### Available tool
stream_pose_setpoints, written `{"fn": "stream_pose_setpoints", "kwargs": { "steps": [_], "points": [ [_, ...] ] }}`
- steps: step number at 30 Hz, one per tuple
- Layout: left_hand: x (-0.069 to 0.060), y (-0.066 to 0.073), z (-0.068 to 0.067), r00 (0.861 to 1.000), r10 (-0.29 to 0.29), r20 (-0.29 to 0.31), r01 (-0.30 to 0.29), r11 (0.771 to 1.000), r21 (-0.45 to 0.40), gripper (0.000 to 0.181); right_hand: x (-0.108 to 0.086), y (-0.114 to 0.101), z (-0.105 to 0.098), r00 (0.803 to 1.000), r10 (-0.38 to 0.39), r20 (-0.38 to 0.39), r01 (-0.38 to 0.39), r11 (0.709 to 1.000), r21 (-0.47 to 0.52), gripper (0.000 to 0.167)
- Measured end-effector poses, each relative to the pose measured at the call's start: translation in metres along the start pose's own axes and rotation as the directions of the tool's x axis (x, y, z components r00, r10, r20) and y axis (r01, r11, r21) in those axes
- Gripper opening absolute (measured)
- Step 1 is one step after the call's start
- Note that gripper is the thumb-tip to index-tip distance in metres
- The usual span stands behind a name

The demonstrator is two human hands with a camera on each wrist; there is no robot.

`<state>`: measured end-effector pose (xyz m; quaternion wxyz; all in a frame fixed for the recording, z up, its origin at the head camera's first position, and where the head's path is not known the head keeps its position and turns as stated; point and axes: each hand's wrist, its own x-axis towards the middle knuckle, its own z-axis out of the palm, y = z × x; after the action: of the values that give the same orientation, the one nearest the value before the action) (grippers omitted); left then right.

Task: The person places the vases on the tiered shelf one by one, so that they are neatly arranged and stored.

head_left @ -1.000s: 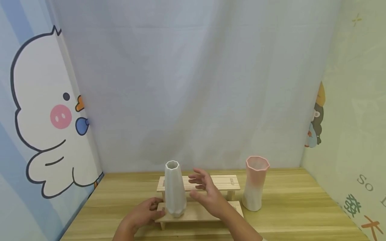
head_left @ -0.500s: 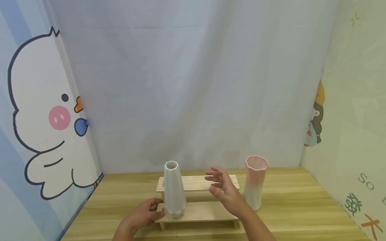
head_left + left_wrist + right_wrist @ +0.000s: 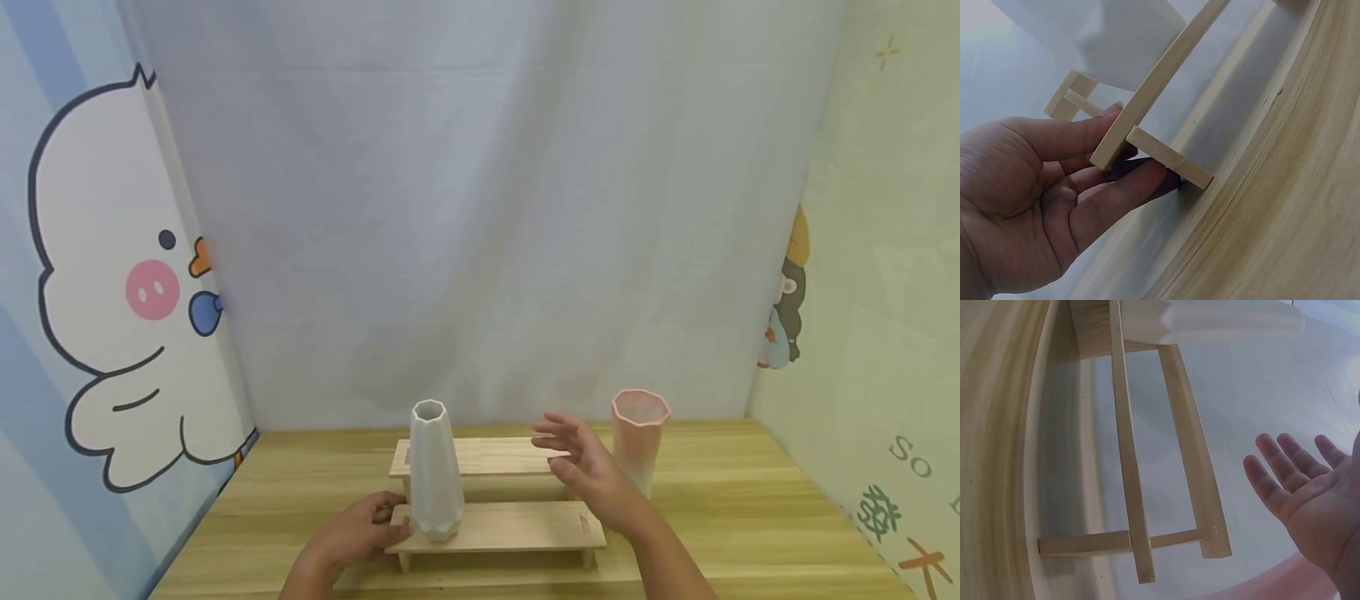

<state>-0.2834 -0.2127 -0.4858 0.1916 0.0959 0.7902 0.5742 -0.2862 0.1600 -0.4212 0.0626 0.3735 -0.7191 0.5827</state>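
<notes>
A white faceted vase stands upright on the lower step of a two-tier wooden stand, towards its left end. My left hand pinches that end of the lower step. In the left wrist view the thumb lies on top of the board and the fingers are underneath, by the leg. My right hand hovers over the stand's right end with fingers spread, holding nothing. Just behind it is a pink-and-white vase upright on the table, its lower part partly hidden by the hand and forearm.
The wood-grain table extends on both sides of the stand. A pale grey curtain hangs behind it. Printed cloth walls close off the left, with a cartoon duck, and the right.
My right hand has moved right, away from the white vase and towards the pink-and-white one. The left hand, the stand and both vases stay where they were.
</notes>
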Motion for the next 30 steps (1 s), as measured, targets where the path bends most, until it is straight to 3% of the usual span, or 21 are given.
{"fn": "stream_pose_setpoints", "kwargs": {
  "steps": [4,10,16,24,30],
  "points": [
    [0.001,0.0,0.0,1.0,0.003,0.006,-0.003,1.0,-0.008,0.064,-0.002,-0.004,-0.009,1.0,0.006,0.023,-0.006,1.0,-0.017,0.04],
    [0.0,0.0,0.0,1.0,0.0,-0.001,0.0,1.0,-0.002,0.064,-0.006,-0.011,-0.026,0.996,-0.032,0.081,0.029,0.999,0.032,0.038],
    [0.0,0.002,0.001,1.0,0.001,-0.013,-0.001,1.0,0.014,0.064,-0.013,-0.016,-0.046,0.992,0.008,0.123,-0.012,0.999,0.029,0.035],
    [-0.001,0.003,0.002,1.0,0.007,-0.012,-0.007,1.0,0.019,0.062,-0.023,-0.019,-0.067,0.99,0.082,0.114,-0.085,0.996,0.022,0.03],
    [0.0,0.002,0.002,1.0,0.007,-0.013,-0.007,1.0,0.019,0.063,-0.032,-0.023,-0.082,0.992,0.08,0.099,-0.082,0.997,0.01,0.024]
  ]
}}
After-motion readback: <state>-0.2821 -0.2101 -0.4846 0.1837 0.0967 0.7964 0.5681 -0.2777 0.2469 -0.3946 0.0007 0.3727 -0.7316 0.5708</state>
